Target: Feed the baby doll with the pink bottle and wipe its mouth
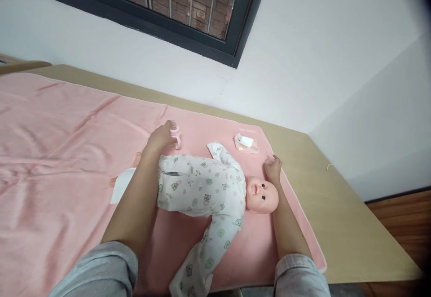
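A baby doll (262,196) lies on its back on the pink blanket (87,130), its head to the right. It wears a white printed outfit (205,184) with long sleeves spread out. Beyond the doll's legs, my left hand (161,137) is closed around a pink baby bottle (176,136) with a handle; my fingers hide part of it. My right hand (273,169) is past the doll's head, near the blanket's right edge. Its fingers are closed on a small see-through piece (268,161), perhaps a cap, which I cannot make out fully.
A small see-through packet (246,143) with a white label lies beyond the doll's head. Something white and flat (121,187) covers part of the doll's feet. The wooden tabletop (323,198) extends right of the blanket. Behind it stand a white wall (269,86) and a dark-framed window (232,47).
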The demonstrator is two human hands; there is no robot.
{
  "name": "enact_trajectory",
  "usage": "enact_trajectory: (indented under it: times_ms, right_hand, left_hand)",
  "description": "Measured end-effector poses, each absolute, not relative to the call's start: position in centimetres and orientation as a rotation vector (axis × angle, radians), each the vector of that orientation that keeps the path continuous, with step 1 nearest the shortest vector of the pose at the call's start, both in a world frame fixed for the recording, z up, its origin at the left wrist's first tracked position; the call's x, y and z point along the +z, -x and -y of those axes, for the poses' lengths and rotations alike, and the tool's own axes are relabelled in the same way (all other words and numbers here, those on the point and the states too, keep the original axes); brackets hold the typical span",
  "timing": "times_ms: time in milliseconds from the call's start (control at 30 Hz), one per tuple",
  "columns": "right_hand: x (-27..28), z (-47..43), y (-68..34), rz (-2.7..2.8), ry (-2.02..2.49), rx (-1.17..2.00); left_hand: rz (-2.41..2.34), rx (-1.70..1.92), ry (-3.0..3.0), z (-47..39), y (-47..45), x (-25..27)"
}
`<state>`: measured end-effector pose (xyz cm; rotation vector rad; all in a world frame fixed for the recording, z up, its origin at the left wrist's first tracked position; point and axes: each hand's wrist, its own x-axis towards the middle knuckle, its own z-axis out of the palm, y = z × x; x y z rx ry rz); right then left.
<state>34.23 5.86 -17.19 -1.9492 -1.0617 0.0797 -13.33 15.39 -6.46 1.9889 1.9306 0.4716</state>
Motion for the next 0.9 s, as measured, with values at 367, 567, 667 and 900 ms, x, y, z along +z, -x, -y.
enact_trajectory:
  times_ms: [367,567,667,900]
  right_hand:
    - [-16.1,-4.0,-34.1,0.839,1.865,0.131]
    - [-10.1,-3.2,-32.3,0.983,1.532,0.209]
    - [-5.2,-1.1,-28.5,1.134,1.259,0.305]
    - [-0.5,3.9,-19.7,1.387,0.983,0.37]
  left_hand:
    - [-1.498,1.008,-1.991,-13.5,12.1,-4.4]
    - [-1.151,1.17,-1.997,-8.2,6.8,-0.8]
    - [-1.097,1.138,-2.116,-5.2,4.1,0.2]
    - [-0.993,1.03,-2.33,-0.6,0.2,0.0]
